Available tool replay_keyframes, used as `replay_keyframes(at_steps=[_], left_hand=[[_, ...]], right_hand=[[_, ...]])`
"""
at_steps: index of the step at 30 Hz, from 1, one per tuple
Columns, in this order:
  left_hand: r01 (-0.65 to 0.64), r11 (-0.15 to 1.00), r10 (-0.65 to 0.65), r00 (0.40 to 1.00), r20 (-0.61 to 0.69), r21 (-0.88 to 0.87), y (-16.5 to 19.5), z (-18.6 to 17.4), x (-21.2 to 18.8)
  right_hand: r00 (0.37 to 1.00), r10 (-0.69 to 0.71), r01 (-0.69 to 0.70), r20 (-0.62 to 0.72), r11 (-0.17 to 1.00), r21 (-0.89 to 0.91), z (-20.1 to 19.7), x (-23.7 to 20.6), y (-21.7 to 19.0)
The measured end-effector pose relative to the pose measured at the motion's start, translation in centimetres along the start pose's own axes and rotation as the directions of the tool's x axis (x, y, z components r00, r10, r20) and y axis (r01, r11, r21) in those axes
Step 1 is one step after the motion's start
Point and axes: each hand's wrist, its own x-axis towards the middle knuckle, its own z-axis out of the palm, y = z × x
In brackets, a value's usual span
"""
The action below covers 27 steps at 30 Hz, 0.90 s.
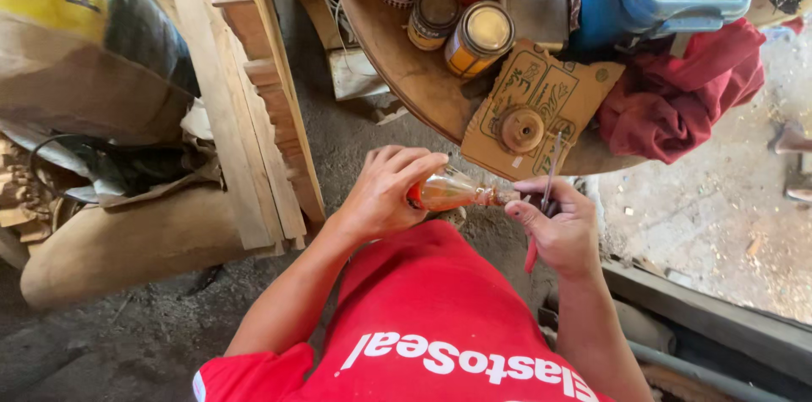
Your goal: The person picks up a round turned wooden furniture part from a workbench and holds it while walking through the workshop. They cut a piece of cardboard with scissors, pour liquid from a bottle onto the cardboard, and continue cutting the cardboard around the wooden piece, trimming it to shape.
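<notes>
I see a small clear glass bottle with orange-brown liquid (448, 192), held on its side above the person's lap, just in front of the round wooden table (397, 64). My left hand (385, 191) is closed around the bottle's body. My right hand (558, 229) is closed on a thin metal tool with a red handle (541, 216), its fingers pinched at the bottle's neck, where the tool meets the mouth.

As I judge it, the work at the mouth is in progress; whether the bottle is already open I cannot tell (the fingers hide the top).

Near the table edge lie a brown cardboard piece with a round rusty disc (523, 129) on it, two tin cans (478, 37) and a red cloth (685, 89). Stacked wooden planks (254, 98) stand close on the left; the free room is mostly downward, toward the lap.
</notes>
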Motion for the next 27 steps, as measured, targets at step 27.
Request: replay_keyframes(at_steps=[27], left_hand=[[0.104,0.99,-0.081,0.973,0.217,-0.096,-2.3,-1.0,-1.6]], right_hand=[[0.996,-0.048,0.036,-0.07,0.985,-0.168,4.4,-2.4,-1.6]])
